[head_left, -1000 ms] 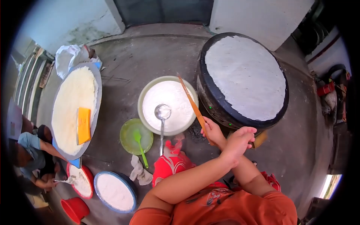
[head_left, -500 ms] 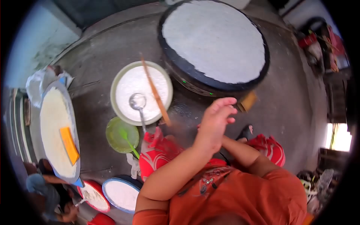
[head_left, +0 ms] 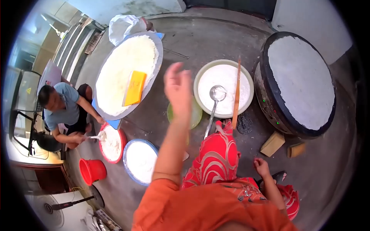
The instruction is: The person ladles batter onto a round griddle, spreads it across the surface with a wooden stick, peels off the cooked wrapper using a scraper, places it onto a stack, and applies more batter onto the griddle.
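Observation:
My left hand point(head_left: 178, 86) is raised over the floor, its fingers loosely apart with nothing visible in them. It is between the round stack of pale, thin sheets point(head_left: 115, 79) and the tub of white batter point(head_left: 210, 77). A yellow scraper point(head_left: 135, 87) lies on the stack. A metal ladle point(head_left: 211, 115) and a long wooden stick point(head_left: 236, 96) rest across the tub. My left forearm partly hides a green bowl point(head_left: 197, 113). Low beside my knees, my right hand point(head_left: 262, 167) is curled closed, apart from any object. A white sheet point(head_left: 302, 81) covers the round black griddle point(head_left: 266, 77) at right.
Another person point(head_left: 69, 109) crouches at left, holding a utensil in a red basin point(head_left: 122, 140) of white mixture. A blue-rimmed basin point(head_left: 139, 161) and a red bucket point(head_left: 92, 172) stand nearby. Two wooden blocks, one larger point(head_left: 273, 144) and one smaller point(head_left: 296, 150), lie below the griddle.
My view has swung left, bringing the crouching person and the stack into fuller sight. My hands, close together before, are now apart: the left reaches forward, the right is low by my knees.

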Action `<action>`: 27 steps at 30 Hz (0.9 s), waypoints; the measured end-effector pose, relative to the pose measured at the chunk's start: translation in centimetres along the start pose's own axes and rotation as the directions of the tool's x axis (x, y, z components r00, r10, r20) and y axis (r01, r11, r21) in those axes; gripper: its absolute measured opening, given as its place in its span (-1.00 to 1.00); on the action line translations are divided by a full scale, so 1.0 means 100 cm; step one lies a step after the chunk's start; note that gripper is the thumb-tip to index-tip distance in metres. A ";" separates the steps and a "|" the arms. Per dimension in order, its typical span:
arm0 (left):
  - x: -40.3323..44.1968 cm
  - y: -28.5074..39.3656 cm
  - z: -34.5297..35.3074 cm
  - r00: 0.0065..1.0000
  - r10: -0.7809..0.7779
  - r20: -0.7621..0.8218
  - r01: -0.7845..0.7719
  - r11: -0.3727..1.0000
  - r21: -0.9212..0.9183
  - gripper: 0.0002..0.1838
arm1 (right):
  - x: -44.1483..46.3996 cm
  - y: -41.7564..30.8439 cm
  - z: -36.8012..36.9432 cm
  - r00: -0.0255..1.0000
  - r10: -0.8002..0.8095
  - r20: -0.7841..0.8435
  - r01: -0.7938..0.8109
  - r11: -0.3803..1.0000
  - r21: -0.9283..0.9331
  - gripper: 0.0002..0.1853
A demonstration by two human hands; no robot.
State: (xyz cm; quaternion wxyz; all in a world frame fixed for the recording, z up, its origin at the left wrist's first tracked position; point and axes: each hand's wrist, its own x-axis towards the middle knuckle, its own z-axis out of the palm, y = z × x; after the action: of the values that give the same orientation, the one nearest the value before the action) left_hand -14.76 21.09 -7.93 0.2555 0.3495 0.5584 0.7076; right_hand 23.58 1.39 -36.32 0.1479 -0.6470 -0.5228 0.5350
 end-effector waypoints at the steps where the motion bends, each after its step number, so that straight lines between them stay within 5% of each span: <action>1: 0.023 -0.032 -0.038 0.990 0.135 -0.024 -0.108 0.876 0.470 -0.58 | -0.001 0.010 -0.002 1.000 0.018 -0.002 -0.018 0.999 -0.039 -0.87; 2: 0.039 -0.049 -0.073 0.866 0.462 0.192 -0.342 0.268 0.901 -0.48 | -0.004 0.013 -0.004 1.000 0.013 -0.008 -0.013 0.999 -0.040 -0.87; 3: 0.055 -0.072 -0.111 0.940 0.308 0.143 -0.222 0.238 0.946 -0.30 | -0.011 0.012 -0.008 0.999 0.037 -0.026 -0.038 0.998 -0.051 -0.85; 5: 0.066 -0.074 -0.152 0.987 0.153 -0.037 0.055 -0.113 0.992 -0.02 | -0.013 0.018 -0.010 0.998 0.039 -0.053 -0.044 0.994 -0.097 -0.83; 6: 0.075 -0.088 -0.179 0.984 0.149 -0.098 0.123 -0.172 0.977 0.01 | -0.012 0.021 -0.012 0.998 0.036 -0.061 -0.042 0.995 -0.096 -0.83; 7: 0.085 -0.098 -0.198 0.968 0.085 -0.236 0.248 -0.188 0.950 -0.02 | -0.011 0.024 -0.013 0.997 0.041 -0.061 -0.048 0.991 -0.122 -0.82; 10: 0.088 -0.086 -0.214 0.944 -0.112 -0.310 0.293 -0.147 0.945 -0.09 | -0.014 0.015 -0.016 0.995 0.079 -0.056 -0.086 0.988 -0.129 -0.81; 14: 0.096 -0.056 -0.213 0.958 -0.208 -0.197 0.149 -0.228 0.962 -0.33 | -0.017 -0.012 -0.020 0.996 0.071 -0.045 -0.075 0.992 -0.100 -0.83; 16: 0.113 -0.055 -0.225 0.976 -0.219 -0.022 -0.041 -0.278 0.960 -0.57 | -0.016 -0.021 -0.020 0.998 0.012 -0.062 -0.019 0.994 -0.109 -0.82; 17: 0.129 -0.063 -0.241 0.997 -0.060 0.050 -0.064 -0.245 0.967 -0.70 | -0.021 -0.026 -0.023 0.997 -0.036 -0.066 0.027 0.991 -0.132 -0.81; 19: 0.122 -0.016 -0.214 0.988 0.127 0.084 -0.064 -0.158 0.985 -0.73 | -0.031 -0.067 -0.034 0.998 0.039 -0.048 -0.041 0.999 -0.030 -0.78; 23: 0.069 0.051 -0.121 0.887 0.257 0.384 -0.368 -0.108 0.924 -0.83 | -0.036 -0.137 -0.051 0.960 -0.201 -0.195 0.194 0.980 -0.053 -0.72; 25: 0.016 0.069 -0.068 0.679 0.445 0.585 -0.679 0.076 0.730 -0.91 | -0.039 -0.187 -0.058 0.836 -0.462 -0.295 0.493 0.869 0.038 -0.68; 26: -0.008 0.068 -0.045 0.615 0.419 0.668 -0.761 0.095 0.641 -0.91 | -0.050 -0.223 -0.070 0.800 -0.522 -0.296 0.529 0.846 -0.062 -0.61; 27: -0.032 0.069 -0.023 0.629 0.231 0.743 -0.777 0.134 0.615 -0.90 | -0.059 -0.250 -0.076 0.694 -0.620 -0.365 0.578 0.783 -0.230 -0.55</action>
State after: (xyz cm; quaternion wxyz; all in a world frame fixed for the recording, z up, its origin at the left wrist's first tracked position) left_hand -14.30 15.59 -2.27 -0.1250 0.7622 0.6034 0.1984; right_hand 17.72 9.53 -11.48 0.3917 -0.5470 -0.6855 0.2783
